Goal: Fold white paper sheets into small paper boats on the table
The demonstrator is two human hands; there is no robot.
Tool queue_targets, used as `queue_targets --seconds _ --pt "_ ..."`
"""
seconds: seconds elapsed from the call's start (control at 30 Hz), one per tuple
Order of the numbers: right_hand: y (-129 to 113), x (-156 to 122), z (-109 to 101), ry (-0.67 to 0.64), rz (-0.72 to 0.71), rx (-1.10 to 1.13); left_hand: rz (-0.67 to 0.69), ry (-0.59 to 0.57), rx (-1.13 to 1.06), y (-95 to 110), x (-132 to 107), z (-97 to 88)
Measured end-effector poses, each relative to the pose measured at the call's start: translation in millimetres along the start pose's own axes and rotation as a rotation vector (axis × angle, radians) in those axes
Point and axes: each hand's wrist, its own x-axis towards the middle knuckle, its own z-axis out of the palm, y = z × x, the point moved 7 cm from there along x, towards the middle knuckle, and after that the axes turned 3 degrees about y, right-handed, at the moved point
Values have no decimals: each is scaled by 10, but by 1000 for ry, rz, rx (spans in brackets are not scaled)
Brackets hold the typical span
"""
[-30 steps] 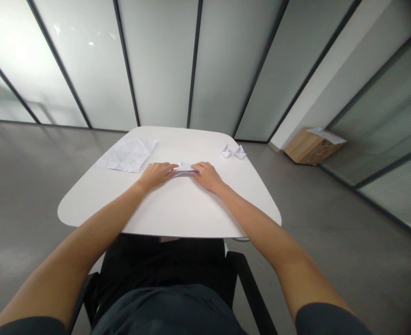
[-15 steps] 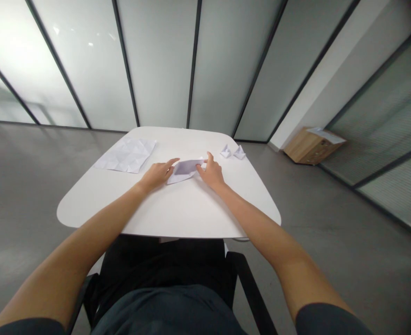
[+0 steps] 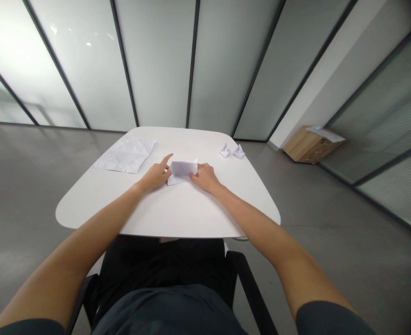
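A folded sheet of white paper (image 3: 182, 171) stands partly raised over the middle of the table, its inner face in grey shade. My left hand (image 3: 155, 175) grips its left edge between thumb and fingers, while the index finger points away from me, off the paper. At the right edge, my right hand (image 3: 204, 177) is closed on the paper, thumb on the near side and fingers behind, partly hidden. Farther right lie two small folded paper shapes, one paper shape (image 3: 225, 151) beside another paper shape (image 3: 239, 152).
A creased, unfolded paper sheet (image 3: 126, 156) lies at the table's far left. The white table (image 3: 184, 214) has rounded corners. Black chair armrests (image 3: 249, 288) flank my legs. Frosted glass panels (image 3: 156, 65) stand behind, and a wooden cabinet (image 3: 310, 145) is on the floor at right.
My right hand has moved slightly left and its raised index finger has come down. The paper looks narrower, its upper flap standing more upright. My left index finger has lifted off the paper.
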Motion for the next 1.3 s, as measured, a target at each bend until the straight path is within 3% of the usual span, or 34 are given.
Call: queue_targets --seconds 0.13,0.3,0.5,0.93,1.1,1.3 --pt "-87 -28 1 5 -126 6 20 8 -31 14 -3 -22" --pt "-150 -51 19 9 -215 10 144 86 -45 41 11 -22" --pt "-132 -37 90 -7 -279 33 136 126 -24 -29 34 -30" --pt "-13 -8 111 8 -419 195 147 31 171 -151 8 28" --pt "89 -10 73 -7 -397 197 200 2 165 -71 -14 -12" --pt "23 -49 57 -51 -430 177 298 -96 38 142 -81 -15"
